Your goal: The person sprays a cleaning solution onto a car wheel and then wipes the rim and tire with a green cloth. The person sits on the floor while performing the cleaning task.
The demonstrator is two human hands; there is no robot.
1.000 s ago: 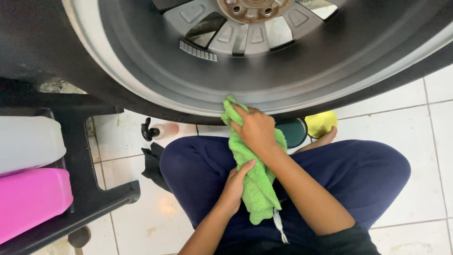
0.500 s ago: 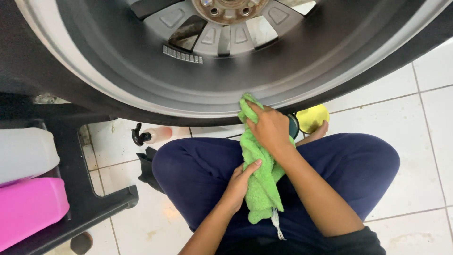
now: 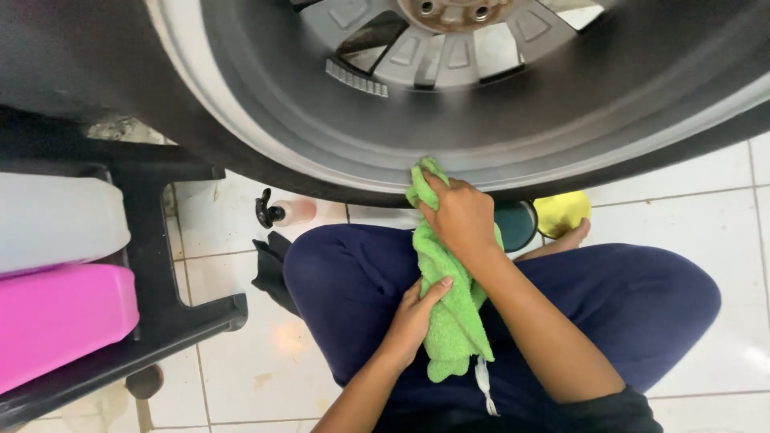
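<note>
A green microfibre cloth (image 3: 446, 321) hangs from the lower rim of a grey alloy wheel (image 3: 449, 104) down over my lap. My right hand (image 3: 461, 216) grips the cloth's upper end and presses it against the wheel rim and black tyre edge (image 3: 265, 172). My left hand (image 3: 413, 317) holds the cloth's lower part at its left side, over my dark blue trousers (image 3: 353, 289). A white tag dangles from the cloth's bottom.
A black trolley (image 3: 160, 265) at the left carries a white jug (image 3: 56, 220) and a pink jug (image 3: 64, 321). On the white tiled floor (image 3: 241, 369) lie a spray bottle (image 3: 285, 212), a black cloth (image 3: 269, 265), a teal tin (image 3: 517, 224) and a yellow pad (image 3: 561, 212).
The view has shifted, so the wheel sits further right. My right hand has slid the cloth's top a little right along the rim; my left hand keeps its hold on the lower part.
</note>
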